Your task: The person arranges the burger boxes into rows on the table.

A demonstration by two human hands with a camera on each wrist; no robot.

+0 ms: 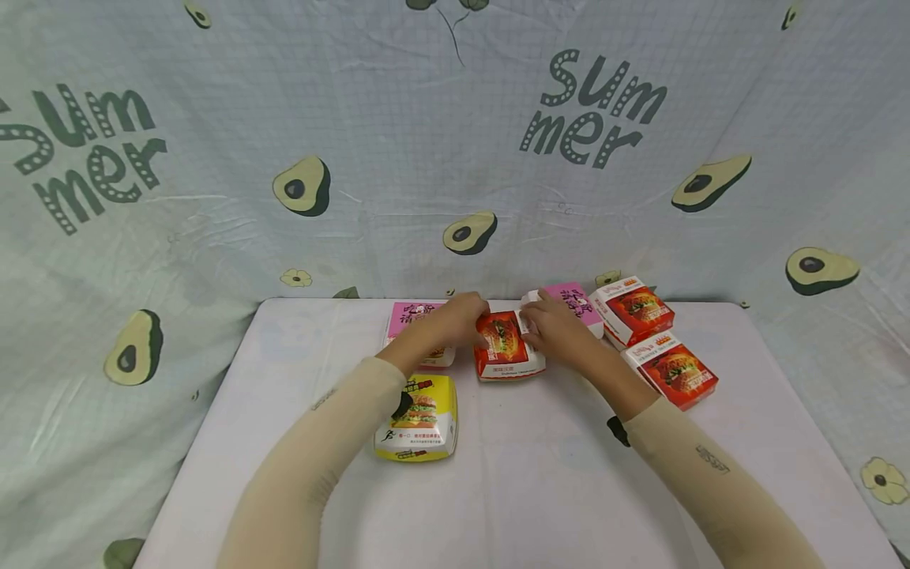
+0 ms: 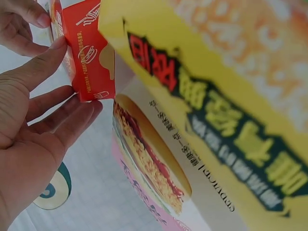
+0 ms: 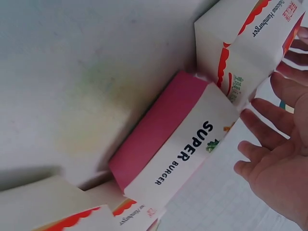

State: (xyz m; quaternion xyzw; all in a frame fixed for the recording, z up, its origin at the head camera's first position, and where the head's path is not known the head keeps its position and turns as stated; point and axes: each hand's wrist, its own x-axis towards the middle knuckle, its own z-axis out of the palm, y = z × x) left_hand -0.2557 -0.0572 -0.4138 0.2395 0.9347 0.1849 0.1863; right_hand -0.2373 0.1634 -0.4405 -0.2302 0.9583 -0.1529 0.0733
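"Packaging is being handled; where is the middle red box point(image 1: 503, 338) being kept?"

"Between the left hand point(image 1: 457, 318) and the right hand point(image 1: 558, 325), at the far side of the white table point(image 1: 569, 490); its left side is being gripped by the left thumb and fingers, its right edge is being pinched by the right ones."

"Which step is being carried out?"

"Positioning, presumably; the box is being flanked by a left pink box point(image 1: 414, 311) and a right pink box point(image 1: 583, 307); the yellow box point(image 1: 419, 419) is being left nearer the person."

"What is being called for next?"

"A careful release, by judgement; finger room is being limited by those neighbours."
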